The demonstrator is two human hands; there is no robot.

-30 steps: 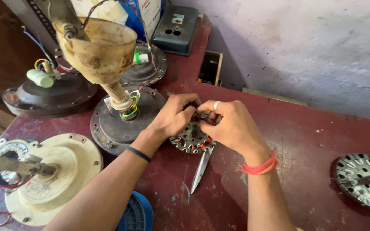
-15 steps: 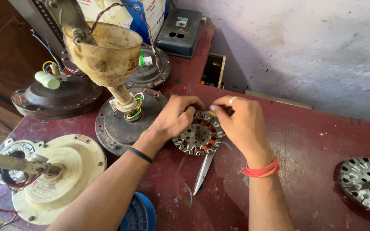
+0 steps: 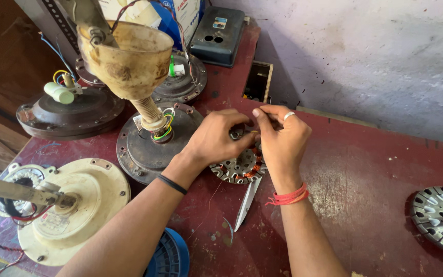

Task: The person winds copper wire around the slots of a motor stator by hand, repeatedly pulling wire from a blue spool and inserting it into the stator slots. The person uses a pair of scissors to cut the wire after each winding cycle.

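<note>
Both hands have slid toward the wall edge: left hand (image 3: 216, 138) and right hand (image 3: 283, 136) are pinching wiring over the round copper-wound stator (image 3: 239, 166), lying on the red bench (image 3: 365, 174) beside steel scissors (image 3: 246, 202).

The table (image 3: 365, 169) has a dark red painted top, scratched and stained. Behind it stands a rough plastered wall (image 3: 375, 56), pale grey-violet with small dark marks. At the left a brown wooden surface (image 3: 1, 61) is in shadow. Soft daylight falls on the table.
</note>
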